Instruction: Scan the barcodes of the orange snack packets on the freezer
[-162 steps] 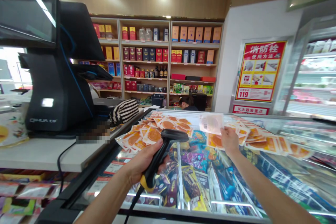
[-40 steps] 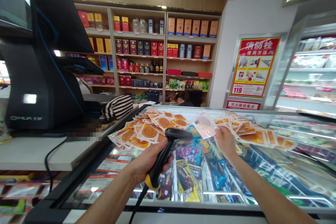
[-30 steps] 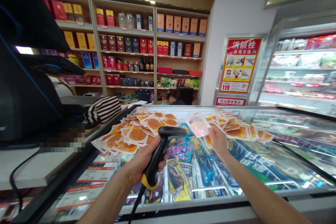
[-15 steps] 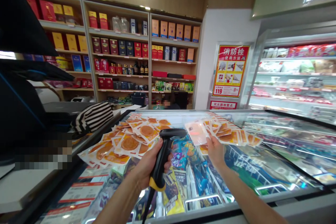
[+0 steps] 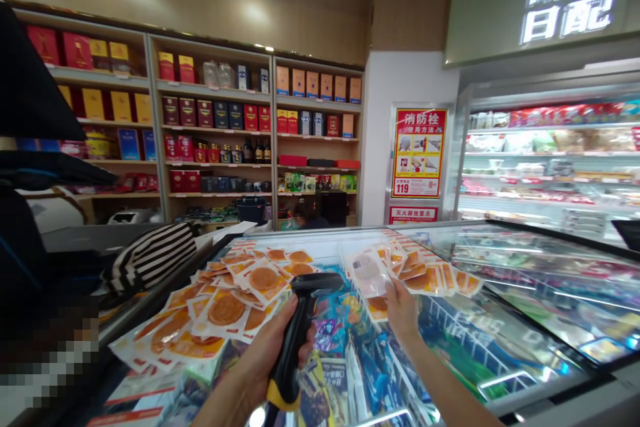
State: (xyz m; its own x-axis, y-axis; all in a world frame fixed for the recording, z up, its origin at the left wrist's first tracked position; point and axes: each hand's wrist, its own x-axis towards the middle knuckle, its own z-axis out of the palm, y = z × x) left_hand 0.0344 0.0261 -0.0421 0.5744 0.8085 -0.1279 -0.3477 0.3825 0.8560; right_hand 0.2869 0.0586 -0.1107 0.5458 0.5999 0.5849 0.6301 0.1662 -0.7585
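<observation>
My left hand (image 5: 280, 340) is wrapped round the handle of a black and yellow barcode scanner (image 5: 295, 327), whose head points to the right. My right hand (image 5: 401, 310) pinches the lower right edge of a pale flat packet (image 5: 367, 272), in front of the scanner's head. A large pile of flat packets with round orange-brown pieces (image 5: 227, 307) spreads over the freezer's glass top on the left. On the right, beyond my right hand, lies a smaller fanned pile of similar packets (image 5: 430, 275).
Under the glass of the chest freezer (image 5: 500, 327) are bagged goods in wire baskets. A striped cloth item (image 5: 153, 257) lies to the left beside dark equipment. Shelves of boxes (image 5: 215, 113) stand behind, with a lit chiller (image 5: 545, 167) at the right.
The whole view has tilted up and shifted slightly. The red glow on the pale packet is gone. Both hands keep their hold.
</observation>
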